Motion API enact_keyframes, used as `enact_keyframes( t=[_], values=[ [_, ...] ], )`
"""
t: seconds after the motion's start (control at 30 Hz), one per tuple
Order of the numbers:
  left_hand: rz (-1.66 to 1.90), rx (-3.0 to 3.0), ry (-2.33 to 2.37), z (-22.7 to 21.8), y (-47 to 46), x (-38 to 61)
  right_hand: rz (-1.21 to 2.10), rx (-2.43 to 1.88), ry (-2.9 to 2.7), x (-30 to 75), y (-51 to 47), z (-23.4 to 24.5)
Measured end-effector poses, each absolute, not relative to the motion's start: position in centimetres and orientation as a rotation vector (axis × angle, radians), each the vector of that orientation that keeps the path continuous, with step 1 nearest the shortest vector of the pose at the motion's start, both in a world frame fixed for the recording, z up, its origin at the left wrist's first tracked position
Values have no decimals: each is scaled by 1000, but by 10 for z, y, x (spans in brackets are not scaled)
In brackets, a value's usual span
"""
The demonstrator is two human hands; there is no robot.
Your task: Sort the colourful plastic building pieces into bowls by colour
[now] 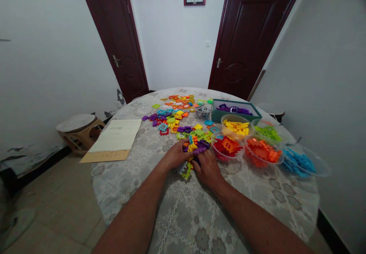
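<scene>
My left hand (177, 155) and my right hand (208, 169) meet close in front of me, over the table's near middle. Between them is a cluster of interlocking plastic building pieces (195, 145) in yellow, purple, orange and blue. Fingers of both hands are closed around its sides, and some fingertips are hidden behind it. Under the hands lies a lime-green notched piece (187, 171), with a greyish piece beside it. Just beyond the cluster, more lime-green pieces (204, 135) lie on the tablecloth.
Loose mixed pieces (171, 118) spread toward the back. On the right stand clear bowls of red (221, 151), orange (262, 153), blue (299, 162), yellow (236, 127) and green pieces (267, 132). Behind them is a green box (215, 114) with purple pieces. Paper (116, 135) lies left.
</scene>
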State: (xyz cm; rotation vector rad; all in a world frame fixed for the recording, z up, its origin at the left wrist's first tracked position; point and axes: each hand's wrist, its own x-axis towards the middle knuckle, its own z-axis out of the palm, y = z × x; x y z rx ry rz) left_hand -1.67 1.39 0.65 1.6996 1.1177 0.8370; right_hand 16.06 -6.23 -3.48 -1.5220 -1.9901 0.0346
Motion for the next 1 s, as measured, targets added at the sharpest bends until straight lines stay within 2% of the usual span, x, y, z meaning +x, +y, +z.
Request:
enact_keyframes(
  t=[0.63, 1.0],
  values=[
    [919, 1827, 1278, 5, 10, -10, 37, -1475, -1971, 163, -60, -38],
    [847, 1966, 1060, 6, 6, -16, 39, -1491, -1968, 161, -60, -35]
  ],
)
